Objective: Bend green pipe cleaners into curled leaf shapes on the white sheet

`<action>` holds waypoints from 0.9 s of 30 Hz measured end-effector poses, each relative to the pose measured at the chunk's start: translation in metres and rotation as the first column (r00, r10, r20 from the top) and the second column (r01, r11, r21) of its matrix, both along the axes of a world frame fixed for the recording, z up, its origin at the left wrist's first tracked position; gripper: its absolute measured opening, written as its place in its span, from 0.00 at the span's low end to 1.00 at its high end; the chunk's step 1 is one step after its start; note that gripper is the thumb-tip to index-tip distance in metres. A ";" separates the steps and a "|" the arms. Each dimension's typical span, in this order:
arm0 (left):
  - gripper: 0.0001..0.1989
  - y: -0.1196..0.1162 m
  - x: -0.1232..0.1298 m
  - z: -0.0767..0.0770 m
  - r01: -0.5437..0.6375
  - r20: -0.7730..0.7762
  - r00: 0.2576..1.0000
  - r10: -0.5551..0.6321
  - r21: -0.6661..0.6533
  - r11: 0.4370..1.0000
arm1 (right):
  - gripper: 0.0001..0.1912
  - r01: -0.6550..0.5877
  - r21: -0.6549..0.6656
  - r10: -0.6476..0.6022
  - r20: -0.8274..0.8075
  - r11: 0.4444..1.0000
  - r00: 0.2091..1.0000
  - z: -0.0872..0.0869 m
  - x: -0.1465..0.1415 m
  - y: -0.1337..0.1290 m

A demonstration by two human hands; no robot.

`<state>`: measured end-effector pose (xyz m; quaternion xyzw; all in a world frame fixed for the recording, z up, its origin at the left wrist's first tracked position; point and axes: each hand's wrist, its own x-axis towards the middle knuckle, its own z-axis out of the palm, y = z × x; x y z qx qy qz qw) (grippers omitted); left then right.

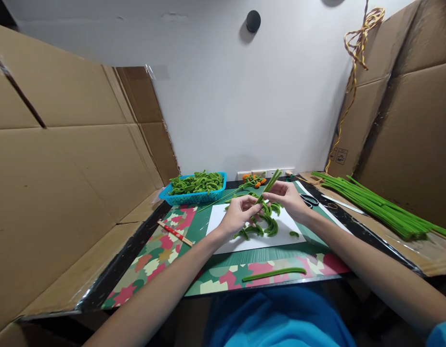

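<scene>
Between my hands, above a white sheet of paper [223, 246], a few green pipe cleaners [270, 183] are held side by side, slanting up to the right. My left hand [241, 212] is closed around their lower end. My right hand [285, 196] pinches them higher up with thumb and fingers. Curled green pipe cleaner pieces [270, 225] lie on the paper beneath, and one small piece [294, 234] sits apart at its right. Near the table's front edge rests a single straight green pipe cleaner [273, 274].
A blue basket [196, 197] at back left holds many curled green pieces. Orange pipe cleaner flowers [257, 181] lie at the back. Scissors [309, 200] are right of the paper, beyond them a bundle of straight green pipe cleaners [382, 207]. A red-wrapped stick [175, 233] lies left. Cardboard walls [64, 164] flank the table.
</scene>
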<state>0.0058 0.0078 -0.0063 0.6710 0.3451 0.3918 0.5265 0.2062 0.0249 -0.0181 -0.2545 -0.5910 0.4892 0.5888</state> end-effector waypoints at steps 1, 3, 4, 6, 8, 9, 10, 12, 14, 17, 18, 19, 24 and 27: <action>0.25 0.000 0.000 0.000 -0.005 0.004 1.000 0.005 -0.018 1.000 | 0.18 0.009 -0.005 -0.009 0.004 1.000 1.000 0.000 0.000 0.000; 0.25 0.002 0.000 -0.001 -0.012 0.016 1.000 0.013 -0.051 0.999 | 0.18 0.018 -0.028 -0.018 0.002 0.999 1.000 0.000 0.001 0.000; 0.26 0.003 -0.001 -0.002 -0.012 0.023 1.000 0.013 -0.058 0.998 | 0.18 0.015 -0.041 -0.015 0.000 0.999 1.000 -0.001 0.001 0.000; 0.26 0.005 -0.001 -0.003 -0.010 0.041 0.999 0.013 -0.057 0.998 | 0.19 0.005 -0.057 -0.005 0.000 0.998 1.000 -0.002 0.002 0.001; 0.27 0.006 -0.001 -0.002 -0.015 0.060 0.998 0.018 -0.045 0.999 | 0.19 -0.010 -0.057 0.011 0.013 0.998 1.000 -0.003 0.002 0.001; 0.28 0.007 -0.002 -0.002 -0.021 0.070 0.997 0.023 -0.037 0.999 | 0.19 -0.022 -0.056 0.023 0.021 0.998 0.999 -0.003 0.003 0.001; 0.28 0.007 -0.002 -0.001 -0.028 0.078 0.996 0.030 -0.028 0.999 | 0.19 -0.034 -0.056 0.036 0.031 0.998 0.999 -0.003 0.003 0.001; 0.29 0.007 -0.003 0.001 -0.049 0.087 0.995 0.050 -0.006 0.999 | 0.19 -0.050 -0.060 0.053 0.048 0.997 0.997 -0.002 0.003 0.000; 0.28 0.007 -0.003 0.001 -0.073 0.089 0.993 0.071 0.014 0.997 | 0.20 -0.050 -0.072 0.055 0.061 0.996 0.997 0.000 0.003 -0.003; 0.27 0.008 -0.004 0.002 -0.099 0.095 0.991 0.096 0.032 0.995 | 0.21 -0.036 -0.087 0.043 0.074 0.996 0.996 0.002 0.002 -0.006; 0.26 0.009 -0.004 0.002 -0.106 0.097 0.990 0.102 0.035 0.994 | 0.21 -0.034 -0.087 0.040 0.076 0.996 0.996 0.002 0.001 -0.007; 0.26 0.009 -0.004 0.002 -0.112 0.098 0.989 0.108 0.039 0.993 | 0.20 -0.033 -0.085 0.040 0.079 0.996 0.996 0.002 0.001 -0.007; 0.24 0.008 -0.004 0.002 -0.114 0.075 0.991 0.110 0.057 0.992 | 0.19 -0.052 -0.072 0.059 0.100 0.996 0.993 -0.001 0.002 -0.005; 0.22 0.005 -0.003 -0.001 -0.094 0.060 0.994 0.091 0.052 0.994 | 0.19 -0.071 -0.060 0.077 0.115 0.996 0.990 -0.003 0.002 -0.003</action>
